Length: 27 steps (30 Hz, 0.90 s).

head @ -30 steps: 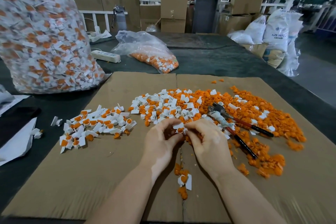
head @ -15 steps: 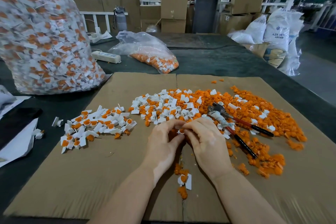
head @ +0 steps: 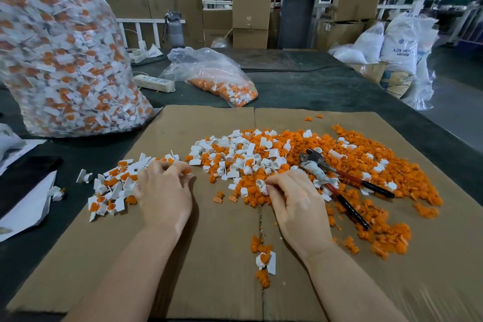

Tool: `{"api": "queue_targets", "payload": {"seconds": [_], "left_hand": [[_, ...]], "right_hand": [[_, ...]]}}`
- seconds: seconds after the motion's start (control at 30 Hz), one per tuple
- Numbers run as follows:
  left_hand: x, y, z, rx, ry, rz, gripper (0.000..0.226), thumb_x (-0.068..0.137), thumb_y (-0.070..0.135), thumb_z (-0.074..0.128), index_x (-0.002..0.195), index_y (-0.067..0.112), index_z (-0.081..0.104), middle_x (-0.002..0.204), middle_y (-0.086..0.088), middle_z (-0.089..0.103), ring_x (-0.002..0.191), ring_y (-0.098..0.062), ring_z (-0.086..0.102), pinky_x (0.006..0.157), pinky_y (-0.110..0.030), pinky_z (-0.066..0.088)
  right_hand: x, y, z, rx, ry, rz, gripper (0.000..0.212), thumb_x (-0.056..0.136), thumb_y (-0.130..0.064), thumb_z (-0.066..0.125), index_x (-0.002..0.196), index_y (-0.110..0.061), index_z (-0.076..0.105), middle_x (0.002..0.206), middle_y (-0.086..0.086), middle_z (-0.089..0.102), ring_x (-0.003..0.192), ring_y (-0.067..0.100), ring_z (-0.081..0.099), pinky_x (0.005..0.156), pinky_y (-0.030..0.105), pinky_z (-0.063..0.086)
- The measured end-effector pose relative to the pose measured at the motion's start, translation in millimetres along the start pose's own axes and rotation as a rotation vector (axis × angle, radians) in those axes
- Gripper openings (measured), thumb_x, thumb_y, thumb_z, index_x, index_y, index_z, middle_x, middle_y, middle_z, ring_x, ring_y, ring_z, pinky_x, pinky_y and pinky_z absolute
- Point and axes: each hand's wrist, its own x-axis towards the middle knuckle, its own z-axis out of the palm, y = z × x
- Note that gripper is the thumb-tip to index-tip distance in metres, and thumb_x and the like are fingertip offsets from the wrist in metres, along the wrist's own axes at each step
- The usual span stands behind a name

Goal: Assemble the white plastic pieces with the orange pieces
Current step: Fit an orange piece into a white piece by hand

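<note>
My hands have parted: my left hand (head: 164, 191), fingers curled, now sits over the assembled pile (head: 115, 185) at nine o'clock, while my right hand (head: 298, 201) pinches a white piece (head: 261, 184) at the loose heap (head: 300, 159).

Left hand (head: 163, 192) is over at the pile of joined pieces (head: 112, 185), fingers curled at its right edge, can't tell if it's holding one. Right hand (head: 295, 202) is at the near edge of the loose heap (head: 287, 162) of white and orange bits, fingertips pinching a white piece (head: 260, 185). Pliers (head: 337, 180) lie on the heap just right of that hand. All of it sits on cardboard (head: 209, 256) on the bench (head: 313, 89), big full bag (head: 62, 60) far left, small bag (head: 217, 78) behind
</note>
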Motion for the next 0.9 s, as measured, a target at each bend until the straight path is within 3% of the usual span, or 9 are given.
{"api": "queue_targets", "payload": {"seconds": [0.17,0.33,0.47,0.57,0.67,0.73,0.83,0.9], "left_hand": [[-1.4,3.1,6.8,-0.007,0.041,0.082,0.028,0.092,0.024,0.055,0.119,0.032,0.062,0.122,0.000,0.048,0.115,-0.022,0.030,0.095,-0.040,0.023],[-4.2,15.1,14.4,0.042,-0.020,0.260,0.027,0.095,0.032,0.049,0.119,0.036,0.061,0.115,0.010,0.060,0.112,-0.015,0.036,0.078,-0.031,0.013],[-2.6,19.2,14.1,-0.005,-0.071,0.229,0.024,0.095,0.027,0.052,0.114,0.036,0.064,0.111,0.010,0.065,0.113,-0.015,0.037,0.083,-0.033,0.016],[-4.4,23.2,8.1,-0.091,-0.062,0.232,0.020,0.093,0.029,0.056,0.110,0.034,0.065,0.108,0.010,0.066,0.109,-0.015,0.039,0.076,-0.030,0.013],[-10.8,33.2,1.7,-0.310,-0.159,0.256,0.018,0.089,0.028,0.061,0.105,0.033,0.068,0.097,0.014,0.065,0.105,-0.014,0.051,0.097,-0.038,0.027],[-17.8,41.3,-1.5,-0.443,-0.279,0.299,0.017,0.088,0.026,0.063,0.103,0.031,0.069,0.089,0.020,0.063,0.094,-0.007,0.057,0.098,-0.045,0.038],[-27.9,49.6,-1.9,-0.525,-0.397,0.372,0.016,0.089,0.023,0.062,0.103,0.029,0.068,0.091,0.017,0.064,0.087,0.001,0.056,0.087,-0.028,0.048],[-30.8,49.9,-0.8,-0.561,-0.422,0.371,0.019,0.089,0.022,0.062,0.106,0.026,0.067,0.096,0.013,0.065,0.091,0.001,0.058,0.079,-0.011,0.045]], "right_hand": [[-1.0,-0.1,-0.6,-0.020,-0.003,-0.013,0.006,0.080,0.000,0.069,0.083,-0.005,0.068,0.079,0.003,0.064,0.078,0.018,0.060,0.074,0.022,0.048],[-0.9,-0.5,-0.4,-0.028,-0.013,-0.017,0.007,0.079,0.001,0.069,0.083,-0.005,0.068,0.078,0.003,0.063,0.077,0.018,0.060,0.073,0.023,0.048],[-1.0,-0.5,0.1,-0.026,-0.032,-0.003,0.006,0.080,0.001,0.069,0.082,-0.005,0.068,0.077,0.002,0.063,0.077,0.018,0.060,0.074,0.020,0.046],[-0.7,-1.1,0.2,-0.020,-0.036,-0.013,0.008,0.079,0.001,0.070,0.084,-0.005,0.069,0.080,0.003,0.065,0.078,0.018,0.062,0.076,0.017,0.045],[-0.8,-2.7,-0.6,-0.008,-0.043,-0.040,0.016,0.080,-0.002,0.070,0.096,-0.005,0.071,0.088,0.004,0.069,0.085,0.018,0.065,0.079,0.025,0.053],[-0.7,-4.4,-1.5,0.011,-0.063,-0.056,0.026,0.081,-0.004,0.070,0.106,-0.007,0.069,0.095,0.005,0.069,0.090,0.017,0.065,0.082,0.027,0.053],[-0.4,-5.5,-3.4,0.029,-0.087,-0.065,0.030,0.080,-0.003,0.070,0.110,-0.006,0.068,0.097,0.005,0.069,0.092,0.016,0.064,0.086,0.023,0.050],[-0.5,-5.3,-4.6,0.042,-0.094,-0.064,0.024,0.079,-0.001,0.070,0.102,-0.005,0.070,0.092,0.005,0.069,0.088,0.016,0.065,0.083,0.022,0.051]]}}
